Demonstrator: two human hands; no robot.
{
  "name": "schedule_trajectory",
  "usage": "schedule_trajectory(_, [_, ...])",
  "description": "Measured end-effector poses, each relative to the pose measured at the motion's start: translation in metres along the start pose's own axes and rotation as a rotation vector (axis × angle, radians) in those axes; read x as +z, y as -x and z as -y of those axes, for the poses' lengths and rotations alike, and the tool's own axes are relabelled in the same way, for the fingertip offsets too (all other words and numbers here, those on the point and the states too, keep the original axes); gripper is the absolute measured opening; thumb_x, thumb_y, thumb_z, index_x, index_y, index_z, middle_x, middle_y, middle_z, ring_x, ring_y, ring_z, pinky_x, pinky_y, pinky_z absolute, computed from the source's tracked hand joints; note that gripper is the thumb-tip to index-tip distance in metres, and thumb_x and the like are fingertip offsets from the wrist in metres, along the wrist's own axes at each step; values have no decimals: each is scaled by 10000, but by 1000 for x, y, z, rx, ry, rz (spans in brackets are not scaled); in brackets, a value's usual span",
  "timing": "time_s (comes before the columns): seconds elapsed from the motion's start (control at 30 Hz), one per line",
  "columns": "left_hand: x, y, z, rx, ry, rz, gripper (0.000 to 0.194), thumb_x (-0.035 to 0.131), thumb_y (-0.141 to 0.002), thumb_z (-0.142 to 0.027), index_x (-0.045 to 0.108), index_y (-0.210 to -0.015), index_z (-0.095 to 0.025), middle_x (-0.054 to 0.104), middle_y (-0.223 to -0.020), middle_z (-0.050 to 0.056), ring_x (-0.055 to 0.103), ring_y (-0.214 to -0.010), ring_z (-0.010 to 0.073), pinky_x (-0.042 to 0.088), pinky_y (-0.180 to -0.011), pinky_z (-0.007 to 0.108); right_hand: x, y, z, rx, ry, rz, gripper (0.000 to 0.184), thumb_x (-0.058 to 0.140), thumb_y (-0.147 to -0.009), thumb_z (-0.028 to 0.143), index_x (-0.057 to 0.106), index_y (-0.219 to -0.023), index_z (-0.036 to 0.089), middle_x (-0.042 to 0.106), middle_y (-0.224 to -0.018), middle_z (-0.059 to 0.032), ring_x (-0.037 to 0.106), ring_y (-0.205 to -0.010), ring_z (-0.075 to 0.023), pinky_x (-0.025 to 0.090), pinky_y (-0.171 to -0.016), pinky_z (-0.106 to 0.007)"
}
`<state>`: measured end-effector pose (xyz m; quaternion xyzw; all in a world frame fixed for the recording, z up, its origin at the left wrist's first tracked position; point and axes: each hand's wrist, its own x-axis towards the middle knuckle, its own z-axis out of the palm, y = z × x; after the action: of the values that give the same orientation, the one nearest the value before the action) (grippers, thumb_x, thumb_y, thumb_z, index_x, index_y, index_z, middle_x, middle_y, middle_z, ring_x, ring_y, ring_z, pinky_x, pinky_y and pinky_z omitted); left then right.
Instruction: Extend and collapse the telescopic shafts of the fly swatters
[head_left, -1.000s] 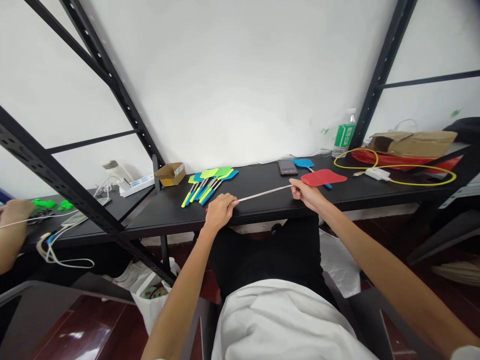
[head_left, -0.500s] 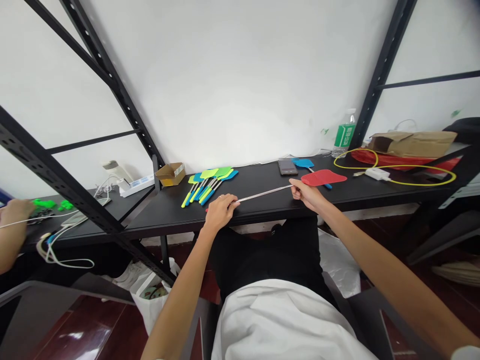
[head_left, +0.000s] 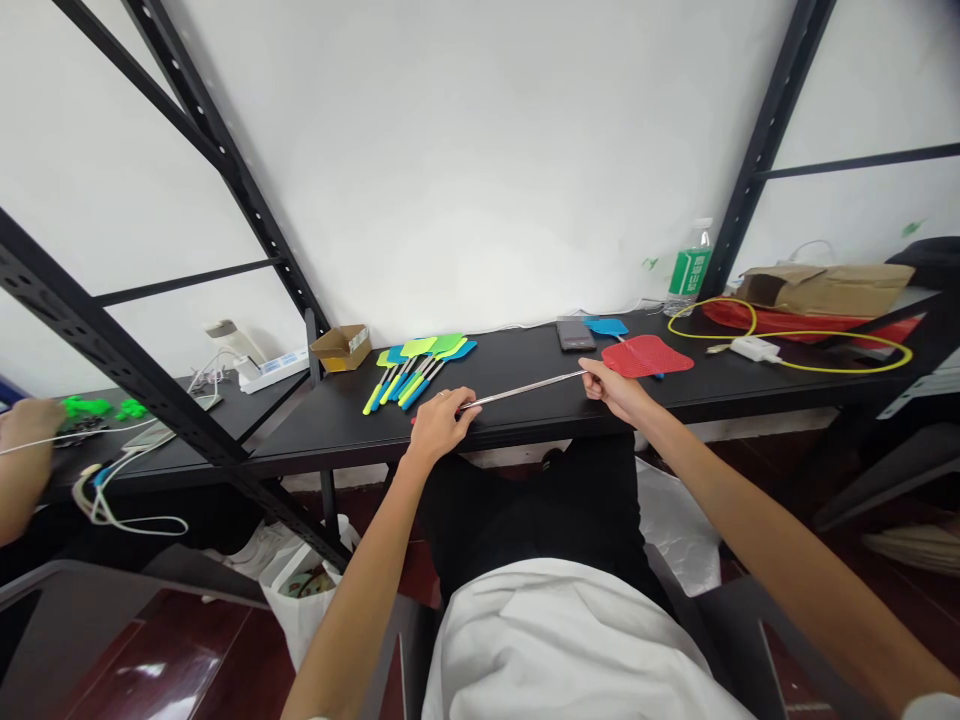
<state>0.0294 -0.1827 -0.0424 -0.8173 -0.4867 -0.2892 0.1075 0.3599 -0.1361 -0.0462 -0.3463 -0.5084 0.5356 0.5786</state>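
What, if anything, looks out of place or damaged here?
Nothing looks plainly damaged or spilled. One flat-headed blue swatter lies apart at the right, partly hidden behind the held red broad-headed swatter, while the slim-handled green and blue swatters lie bunched together at the left.

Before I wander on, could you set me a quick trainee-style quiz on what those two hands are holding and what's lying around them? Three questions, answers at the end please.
1. True or false: the left hand and the right hand are both holding the red swatter.
2. What colour is the label on the plastic bottle? (a) red (b) green (c) yellow
3. Fill in, as the person sees it: the small open box stands to the ____ of the pile of green and blue swatters.

Key: 1. True. 2. (b) green. 3. left.
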Motion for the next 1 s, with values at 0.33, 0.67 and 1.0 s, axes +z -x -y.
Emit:
schedule_trajectory(0.33, [2,-2,2,34,9,19,340,376,-1058,-383,680,-992,-246,714,-926,25,633,-880,196,437,-792,311,2,2,2,-7,-7,-10,492,841,-731,509,575,-484,177,417,-462,12,355,-469,-89,286,-442,-263])
schedule_trajectory(0.67, [0,-1,-1,-17,-8,9,220,536,-989,-437,630,-1073,-256,697,-893,13,631,-856,213,435,-756,323,1,1,1,4,-7,-1,498,836,-718,518,572,-474,174,403,-458,22,336,-458,-75,276,-436,-250])
schedule_trajectory(1.0, [1,-3,2,38,-9,41,347,359,-1061,-401,663,-987,-251,698,-923,19,620,-876,194,426,-786,319,3,3,3,-9,-7,-21,499,854,-702,528,558,-496,184,426,-468,15,354,-477,-91,289,-435,-263])
